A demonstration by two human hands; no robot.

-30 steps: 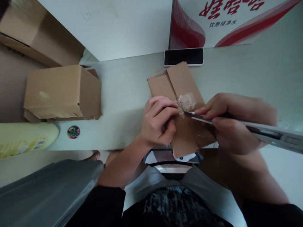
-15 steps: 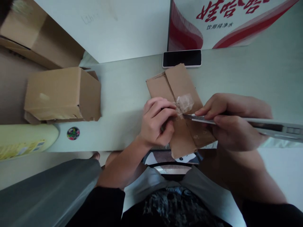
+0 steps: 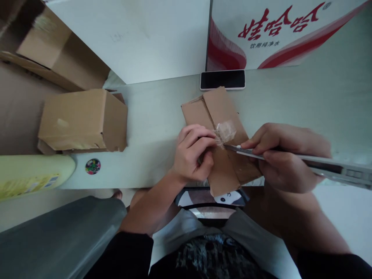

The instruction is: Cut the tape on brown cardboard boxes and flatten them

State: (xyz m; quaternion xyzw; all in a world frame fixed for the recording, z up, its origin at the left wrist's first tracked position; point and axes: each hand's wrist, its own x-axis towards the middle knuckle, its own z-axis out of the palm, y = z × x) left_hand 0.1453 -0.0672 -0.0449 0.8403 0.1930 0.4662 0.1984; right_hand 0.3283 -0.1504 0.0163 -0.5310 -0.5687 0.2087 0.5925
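A flattened cardboard box point(image 3: 213, 112) lies at a slant at the table's front edge, its lower corner jutting past it. Along its middle seam is a wrinkled patch of clear tape point(image 3: 227, 131). My left hand point(image 3: 193, 153) rests over the box's left side, fingers curled and closed, the fingertips pinching at the tape's torn, stringy left edge. My right hand point(image 3: 287, 159) is wrapped round a utility knife point(image 3: 325, 164) with a pale handle. Its blade tip meets the seam just below the tape, close to my left fingertips. The left palm is hidden.
A black-screened phone point(image 3: 223, 80) lies beyond the cardboard, against a large white carton point(image 3: 162, 42) with red print. To the left are a smaller brown box point(image 3: 74, 120), a round colourful sticker point(image 3: 93, 166) and a yellow-green container point(image 3: 35, 174). A grey surface point(image 3: 64, 232) lies at lower left.
The whole view has shifted a little, so things sit slightly lower in the picture. Both hands keep their grips, and the blade tip stays at the seam by the tape.
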